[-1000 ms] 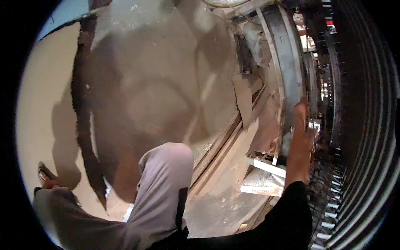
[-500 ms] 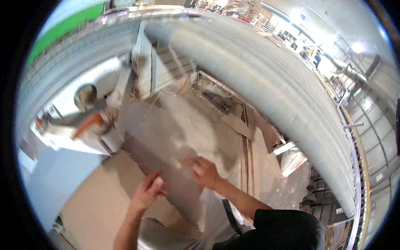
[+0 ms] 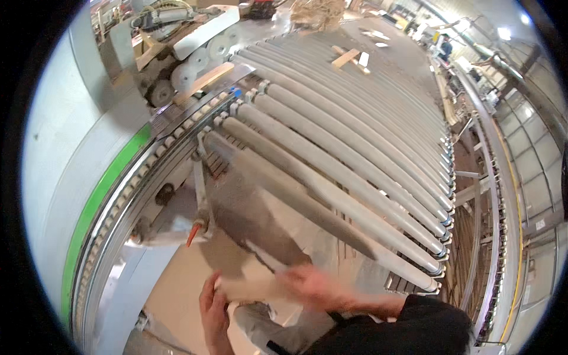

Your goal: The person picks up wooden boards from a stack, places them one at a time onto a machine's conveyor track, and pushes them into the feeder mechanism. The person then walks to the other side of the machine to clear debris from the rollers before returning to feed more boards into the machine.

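A short tan strip, perhaps wood or board, spans the gap between my hands, low in front of my body. My left hand is closed at its left end, fingers bent around the tip. At the other end, my right hand is closed on the strip, though motion blurs its fingers. My light grey trousers show just below the strip. Beneath lies a large brown board. The nearest roller of a conveyor runs beyond my right hand.
Grey conveyor rollers stretch ahead, with wooden offcuts on them at the far end. On the left runs a machine with a green stripe and a chain-like track. A red lever sticks out near its frame.
My view has lifted from the floor to the rollers. My hands sit lower in the picture, and the tan strip now shows clearly between them.
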{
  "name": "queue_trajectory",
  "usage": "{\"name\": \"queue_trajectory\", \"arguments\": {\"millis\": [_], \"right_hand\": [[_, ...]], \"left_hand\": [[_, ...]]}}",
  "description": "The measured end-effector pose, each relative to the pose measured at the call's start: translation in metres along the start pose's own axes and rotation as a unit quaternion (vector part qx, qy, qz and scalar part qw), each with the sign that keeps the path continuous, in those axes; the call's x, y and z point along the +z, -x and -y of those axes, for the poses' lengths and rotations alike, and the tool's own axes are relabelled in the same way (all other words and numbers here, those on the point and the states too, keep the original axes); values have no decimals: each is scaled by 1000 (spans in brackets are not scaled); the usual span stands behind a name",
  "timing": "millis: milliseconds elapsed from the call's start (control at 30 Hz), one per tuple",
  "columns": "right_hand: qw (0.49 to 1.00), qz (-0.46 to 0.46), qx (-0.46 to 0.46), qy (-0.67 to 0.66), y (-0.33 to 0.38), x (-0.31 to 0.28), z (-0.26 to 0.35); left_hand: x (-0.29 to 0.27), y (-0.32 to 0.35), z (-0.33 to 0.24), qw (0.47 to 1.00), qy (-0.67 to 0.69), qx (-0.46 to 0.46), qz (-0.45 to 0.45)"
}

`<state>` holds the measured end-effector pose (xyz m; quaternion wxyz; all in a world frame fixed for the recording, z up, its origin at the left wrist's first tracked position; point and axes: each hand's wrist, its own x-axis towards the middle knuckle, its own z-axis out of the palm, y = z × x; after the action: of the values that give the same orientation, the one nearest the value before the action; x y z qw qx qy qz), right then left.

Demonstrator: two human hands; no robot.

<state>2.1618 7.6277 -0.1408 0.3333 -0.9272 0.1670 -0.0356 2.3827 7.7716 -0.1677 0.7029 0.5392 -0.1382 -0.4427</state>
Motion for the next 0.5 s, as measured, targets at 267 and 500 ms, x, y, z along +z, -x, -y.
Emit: {"name": "queue_trajectory", "arguments": {"millis": [267, 500], "right_hand": [[902, -290, 305, 97, -39, -246, -254], [806, -409, 415, 103, -53, -352, -434]], "left_hand": [[33, 73, 85, 988, -104, -78, -83], [-17, 233, 233, 880, -377, -166, -236]]}}
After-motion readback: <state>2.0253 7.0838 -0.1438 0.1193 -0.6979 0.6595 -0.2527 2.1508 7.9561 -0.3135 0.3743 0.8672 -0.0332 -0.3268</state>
